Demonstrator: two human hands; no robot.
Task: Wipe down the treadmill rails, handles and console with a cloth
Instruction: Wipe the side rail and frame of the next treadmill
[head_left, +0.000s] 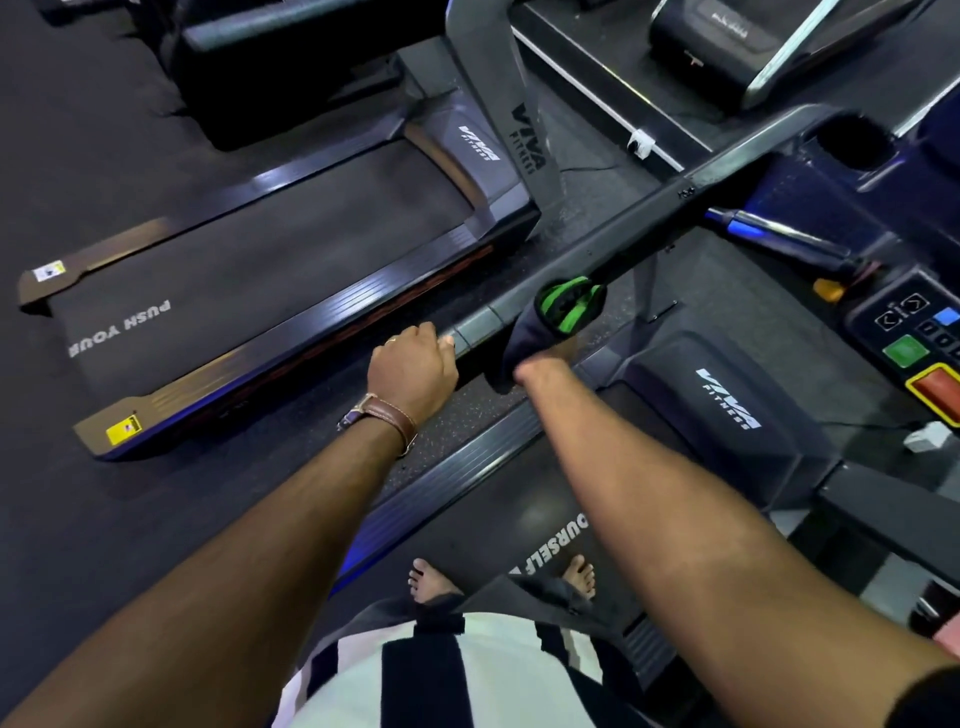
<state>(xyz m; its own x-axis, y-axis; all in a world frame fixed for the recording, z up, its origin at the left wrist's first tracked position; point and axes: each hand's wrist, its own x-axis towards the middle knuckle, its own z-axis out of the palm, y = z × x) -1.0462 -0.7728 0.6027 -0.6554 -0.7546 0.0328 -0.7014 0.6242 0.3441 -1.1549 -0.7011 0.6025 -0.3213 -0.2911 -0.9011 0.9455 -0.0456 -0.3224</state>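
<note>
On rail (639, 221): cloth (540, 327), L hand (413, 366)

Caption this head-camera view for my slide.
Left hand grips the treadmill handrail end while the right hand holds a green-and-dark cloth around the rail.

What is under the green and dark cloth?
The handrail passes under the cloth. The right hand holds it there, but the cloth covers its fingers; only the wrist end shows.

The cloth (563, 306) is dark with green stripes, the handrail (623, 236) grey-black, the watch strap (396, 420) brown, the shirt (467, 675) striped black and white, and the console buttons (906, 349) green, blue and yellow-edged red.
</note>
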